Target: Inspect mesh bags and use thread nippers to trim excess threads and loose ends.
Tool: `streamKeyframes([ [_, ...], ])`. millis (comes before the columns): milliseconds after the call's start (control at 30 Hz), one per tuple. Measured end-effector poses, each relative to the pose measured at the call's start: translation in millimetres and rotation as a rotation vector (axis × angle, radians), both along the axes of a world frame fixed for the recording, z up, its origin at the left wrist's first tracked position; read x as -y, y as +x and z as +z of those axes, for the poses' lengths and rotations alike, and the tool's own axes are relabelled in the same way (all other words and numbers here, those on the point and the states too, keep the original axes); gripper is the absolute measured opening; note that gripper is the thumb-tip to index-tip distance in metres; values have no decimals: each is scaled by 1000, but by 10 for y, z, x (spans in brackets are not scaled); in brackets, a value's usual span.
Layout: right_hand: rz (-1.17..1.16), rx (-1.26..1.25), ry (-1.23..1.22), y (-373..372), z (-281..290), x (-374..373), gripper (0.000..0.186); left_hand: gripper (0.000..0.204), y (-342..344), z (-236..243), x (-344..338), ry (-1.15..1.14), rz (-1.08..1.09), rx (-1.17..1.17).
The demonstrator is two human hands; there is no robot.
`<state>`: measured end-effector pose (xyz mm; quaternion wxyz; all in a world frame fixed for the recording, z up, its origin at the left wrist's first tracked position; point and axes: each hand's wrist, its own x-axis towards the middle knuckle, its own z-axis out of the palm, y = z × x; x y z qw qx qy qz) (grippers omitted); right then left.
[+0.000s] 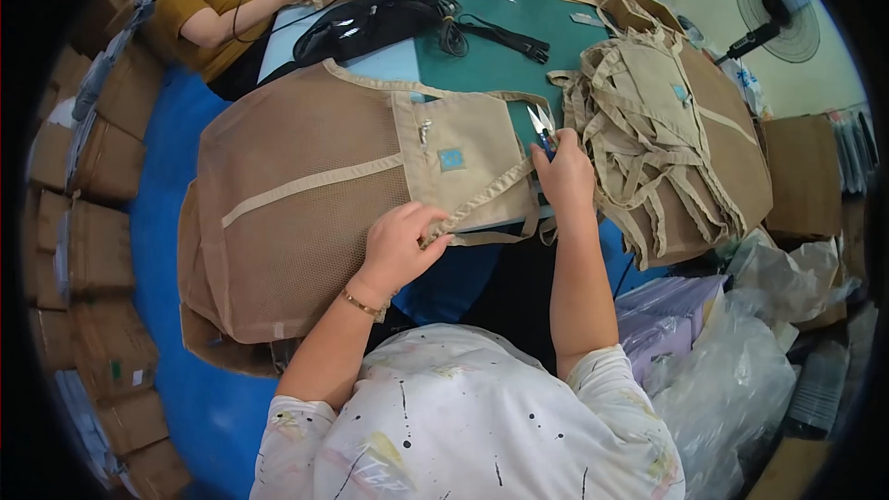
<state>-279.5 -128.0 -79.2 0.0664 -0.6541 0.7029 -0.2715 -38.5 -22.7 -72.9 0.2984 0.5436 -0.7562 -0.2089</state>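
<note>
A tan mesh bag (306,157) with fabric straps and a small blue label lies across the table's near edge in front of me. My left hand (405,239) pinches a strap (491,189) of this bag near its lower side. In my right hand (565,171) is a pair of small thread snips (543,128) with blue handles, the blades pointing away from me and apart. The strap runs up from my left hand toward the right hand. My right fingers partly hide the snips' handles.
To the right is a pile of similar tan bags (667,130). A black bag (370,26) with cords lies farther back on the green mat (500,2). Another person (218,9) handles a tan bag at far left. Cardboard boxes (111,250) line the left; plastic wrapping (732,361) lies at lower right.
</note>
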Motion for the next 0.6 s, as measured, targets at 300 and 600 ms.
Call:
streamKeyframes([
  [300,199,552,-264,400,428,19,22,49,212,-267,108,346,-10,-808],
  [600,1332,538,-20,1075,941,-511,31,30,-84,-138,45,117,-8,-1094],
])
